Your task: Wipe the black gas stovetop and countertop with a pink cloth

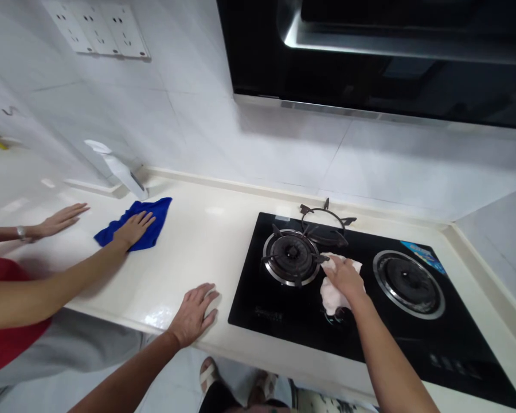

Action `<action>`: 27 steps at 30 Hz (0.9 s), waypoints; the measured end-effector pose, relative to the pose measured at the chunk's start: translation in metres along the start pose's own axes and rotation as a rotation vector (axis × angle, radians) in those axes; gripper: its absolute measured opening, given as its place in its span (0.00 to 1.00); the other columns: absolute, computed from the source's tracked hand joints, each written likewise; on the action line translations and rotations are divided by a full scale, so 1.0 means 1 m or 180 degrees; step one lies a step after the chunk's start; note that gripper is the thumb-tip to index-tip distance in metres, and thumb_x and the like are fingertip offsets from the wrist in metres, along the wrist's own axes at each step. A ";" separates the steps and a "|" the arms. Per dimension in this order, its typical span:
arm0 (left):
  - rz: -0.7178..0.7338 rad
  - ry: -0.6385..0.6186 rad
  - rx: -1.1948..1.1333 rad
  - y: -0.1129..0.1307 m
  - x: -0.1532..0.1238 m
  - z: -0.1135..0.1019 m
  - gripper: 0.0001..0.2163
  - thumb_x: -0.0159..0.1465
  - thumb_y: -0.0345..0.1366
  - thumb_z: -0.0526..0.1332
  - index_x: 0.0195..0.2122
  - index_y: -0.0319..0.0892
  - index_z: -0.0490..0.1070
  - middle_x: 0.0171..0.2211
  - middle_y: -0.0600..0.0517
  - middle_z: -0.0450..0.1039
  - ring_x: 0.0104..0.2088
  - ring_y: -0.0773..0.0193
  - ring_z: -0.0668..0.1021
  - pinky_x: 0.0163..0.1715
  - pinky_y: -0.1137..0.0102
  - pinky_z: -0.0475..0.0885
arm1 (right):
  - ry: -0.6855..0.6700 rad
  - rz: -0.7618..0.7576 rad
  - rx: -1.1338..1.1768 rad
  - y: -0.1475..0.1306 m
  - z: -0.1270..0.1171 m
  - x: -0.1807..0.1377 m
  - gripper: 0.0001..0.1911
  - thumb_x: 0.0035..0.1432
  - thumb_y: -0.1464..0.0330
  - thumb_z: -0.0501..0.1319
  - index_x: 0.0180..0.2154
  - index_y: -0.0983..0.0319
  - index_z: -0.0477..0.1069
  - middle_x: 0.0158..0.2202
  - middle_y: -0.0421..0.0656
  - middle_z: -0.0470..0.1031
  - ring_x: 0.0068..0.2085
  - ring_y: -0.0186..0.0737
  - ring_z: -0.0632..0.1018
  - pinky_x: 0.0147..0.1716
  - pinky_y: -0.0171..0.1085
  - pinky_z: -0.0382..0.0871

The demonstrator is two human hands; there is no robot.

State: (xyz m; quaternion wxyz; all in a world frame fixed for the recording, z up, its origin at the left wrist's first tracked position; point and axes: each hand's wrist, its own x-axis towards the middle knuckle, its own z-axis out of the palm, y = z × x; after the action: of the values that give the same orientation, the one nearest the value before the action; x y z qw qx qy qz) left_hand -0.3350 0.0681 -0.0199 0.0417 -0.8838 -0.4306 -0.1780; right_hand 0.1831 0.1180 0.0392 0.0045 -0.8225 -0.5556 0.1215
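Observation:
My right hand (pixel 346 276) presses a white cloth (pixel 333 293) flat onto the black glass gas hob (pixel 309 321), just right of the left burner (pixel 291 256). The fingers lie on top of the cloth, bent over it. My left hand (pixel 195 312) rests flat with fingers spread on the cream countertop (pixel 198 235), just left of the hob's edge, holding nothing.
A second person in a red top stands at the left; one of their hands (pixel 133 228) presses a blue cloth (pixel 148 221) on the counter, the other (pixel 60 221) lies flat. A loose pan support (pixel 324 221) sits behind the left burner. The right burner (pixel 408 282) is bare. A range hood (pixel 370 57) hangs above.

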 end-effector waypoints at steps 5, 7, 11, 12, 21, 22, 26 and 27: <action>-0.0058 -0.0055 -0.0041 0.002 0.000 0.000 0.16 0.72 0.41 0.59 0.59 0.46 0.72 0.61 0.42 0.75 0.63 0.49 0.74 0.58 0.55 0.70 | -0.0064 -0.0297 -0.0467 -0.005 0.009 -0.049 0.28 0.72 0.59 0.51 0.70 0.53 0.64 0.65 0.53 0.70 0.59 0.54 0.76 0.58 0.53 0.66; -0.0078 -0.0057 -0.0029 0.002 0.000 0.000 0.16 0.72 0.41 0.59 0.58 0.46 0.73 0.61 0.42 0.75 0.62 0.49 0.74 0.58 0.54 0.70 | -0.0143 -0.0499 -0.0564 -0.007 0.005 -0.058 0.27 0.71 0.60 0.53 0.69 0.52 0.66 0.64 0.52 0.71 0.59 0.54 0.76 0.58 0.53 0.64; -0.0114 -0.0064 -0.0065 0.003 0.000 0.001 0.16 0.72 0.41 0.59 0.58 0.46 0.73 0.61 0.42 0.75 0.62 0.49 0.74 0.58 0.54 0.70 | -0.0340 -0.1064 -0.0640 -0.021 -0.001 -0.071 0.26 0.68 0.63 0.57 0.66 0.52 0.69 0.63 0.52 0.73 0.57 0.54 0.77 0.55 0.50 0.64; -0.0116 -0.0061 -0.0074 0.003 0.000 0.001 0.16 0.72 0.41 0.59 0.58 0.46 0.73 0.61 0.42 0.75 0.62 0.49 0.74 0.58 0.54 0.70 | -0.0370 -0.1200 -0.0633 -0.026 0.000 -0.076 0.26 0.67 0.64 0.58 0.65 0.51 0.70 0.62 0.51 0.73 0.57 0.54 0.76 0.55 0.50 0.63; -0.0131 -0.0094 -0.0035 0.005 -0.002 0.002 0.16 0.72 0.40 0.57 0.59 0.46 0.72 0.62 0.41 0.74 0.63 0.48 0.74 0.59 0.52 0.69 | -0.0136 -0.1573 -0.0199 -0.062 0.039 -0.135 0.28 0.58 0.68 0.67 0.60 0.53 0.74 0.55 0.50 0.73 0.54 0.55 0.75 0.56 0.49 0.63; -0.0130 -0.0107 -0.0027 0.005 -0.002 0.002 0.16 0.72 0.40 0.58 0.59 0.46 0.72 0.62 0.41 0.74 0.63 0.48 0.73 0.59 0.52 0.70 | -0.0057 -0.1582 -0.0119 -0.068 0.044 -0.138 0.28 0.58 0.67 0.67 0.61 0.53 0.74 0.55 0.51 0.73 0.54 0.55 0.75 0.56 0.49 0.63; -0.0080 -0.0100 -0.0009 0.003 -0.002 0.002 0.16 0.72 0.41 0.58 0.60 0.46 0.72 0.62 0.41 0.74 0.63 0.48 0.73 0.58 0.53 0.70 | 0.0038 -0.1767 0.0327 -0.109 0.053 -0.142 0.27 0.60 0.65 0.67 0.60 0.55 0.74 0.54 0.50 0.72 0.52 0.55 0.74 0.56 0.50 0.65; -0.0070 -0.0094 -0.0010 0.002 -0.002 0.002 0.16 0.72 0.41 0.58 0.60 0.46 0.72 0.62 0.41 0.74 0.63 0.48 0.73 0.58 0.53 0.70 | 0.0028 -0.1822 0.0405 -0.124 0.054 -0.142 0.26 0.59 0.64 0.68 0.60 0.54 0.74 0.54 0.50 0.72 0.52 0.56 0.73 0.56 0.51 0.66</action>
State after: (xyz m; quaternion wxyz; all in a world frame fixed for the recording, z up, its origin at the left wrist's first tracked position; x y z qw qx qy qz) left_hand -0.3339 0.0657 -0.0220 0.0319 -0.8816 -0.4406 -0.1660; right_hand 0.0085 0.0285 0.0324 0.0926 -0.6308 -0.7563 0.1464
